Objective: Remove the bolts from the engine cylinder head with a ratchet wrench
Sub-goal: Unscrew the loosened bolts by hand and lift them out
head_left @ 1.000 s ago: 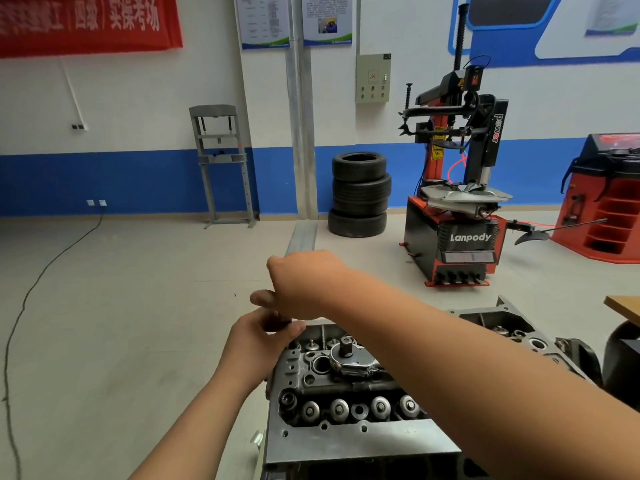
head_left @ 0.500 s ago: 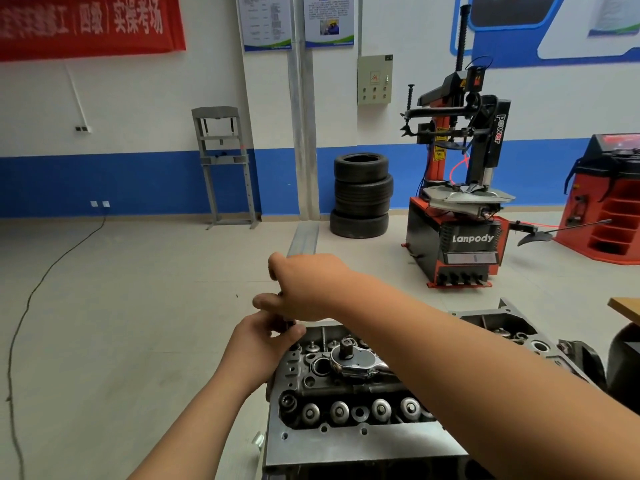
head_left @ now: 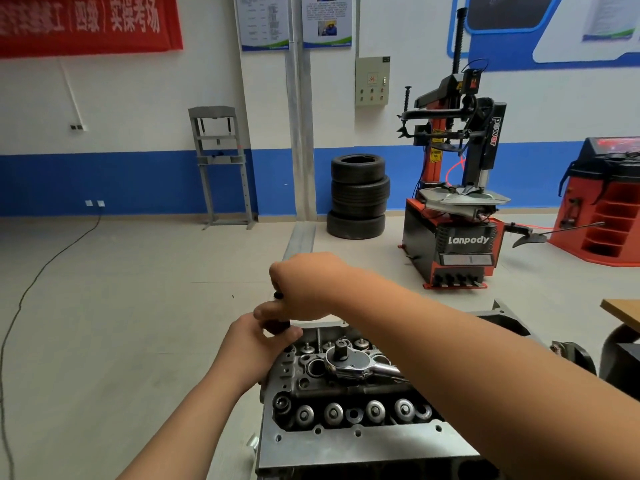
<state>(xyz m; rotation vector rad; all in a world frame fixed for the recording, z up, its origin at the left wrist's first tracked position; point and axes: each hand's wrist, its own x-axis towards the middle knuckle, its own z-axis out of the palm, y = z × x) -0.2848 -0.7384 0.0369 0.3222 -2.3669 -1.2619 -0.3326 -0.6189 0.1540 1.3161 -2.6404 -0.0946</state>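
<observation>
Right hand (head_left: pixel 304 289) is curled round the top of a dark upright rod (head_left: pixel 278 326) at the far left corner of the cylinder head (head_left: pixel 346 445), and the left hand (head_left: pixel 258 344) grips the same rod just below it. The ratchet wrench (head_left: pixel 349 364) lies on top of the cylinder head towards its far end, its chrome head to the left and its handle running right under the right forearm, apart from both hands.
</observation>
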